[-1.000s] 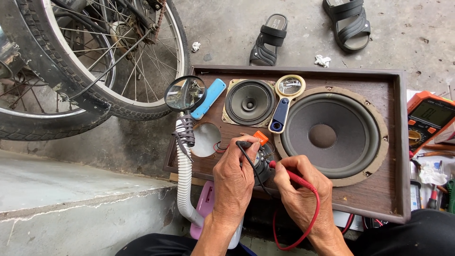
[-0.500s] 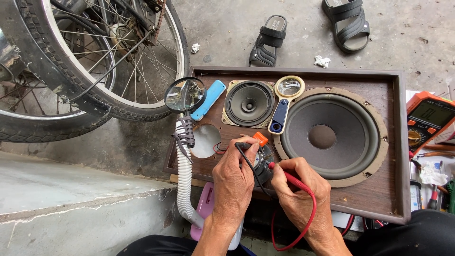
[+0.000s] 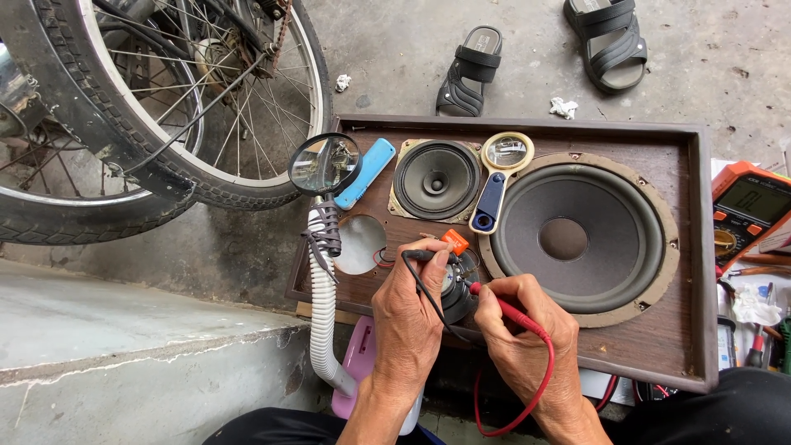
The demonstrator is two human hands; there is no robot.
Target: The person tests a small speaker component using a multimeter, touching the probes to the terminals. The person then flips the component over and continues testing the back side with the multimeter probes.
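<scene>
Head view: a brown speaker cabinet lies face up on the concrete floor. The left hand is closed around a black probe, pinching it between thumb and fingers with its tip pointing toward 1 o'clock. The right hand is closed on a red probe, whose tip points toward 10 o'clock. Both tips meet on a small round driver that sits on the cabinet face between the two hands, just below an orange part. A red lead loops down from the red probe past the right wrist.

At 10 o'clock from the hands is an open round hole in the cabinet face. Beside it a white ribbed hose rises to a round magnifier, with a blue handle just at its 3 o'clock. A pink base shows at the hose's lower end.

At 12 o'clock from the hands sits a mid-size speaker, and next to it a second magnifier with a yellow rim and dark blue grip. The large woofer fills the cabinet at 2 o'clock.

At 3 o'clock, off the cabinet edge, lies an orange multimeter among small tools. Bicycle wheels stand at 10 o'clock, and two black sandals lie on the floor at 12 o'clock.
</scene>
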